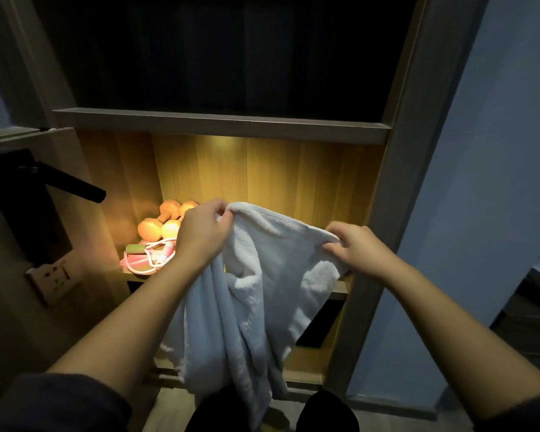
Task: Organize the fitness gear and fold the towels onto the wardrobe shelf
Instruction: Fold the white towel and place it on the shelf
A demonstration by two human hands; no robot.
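A pale fluffy fleece towel point(256, 291) hangs lengthwise below both hands, its top edge stretched between them: left hand point(205, 235) pinching one corner, right hand point(354, 249) gripping the other, slightly lower. Behind, the lit wooden wardrobe shelf point(138, 277) holds orange dumbbells point(166, 219) and a pink skipping rope point(150, 255) at left.

Fig.: L sleeve point(53, 400) & R sleeve point(518, 413), dark soft fabric, ending approx. at elbows; forearms point(131, 322), L hand point(200, 235), R hand point(359, 251) uncovered. Legs point(328, 413): black clothing.
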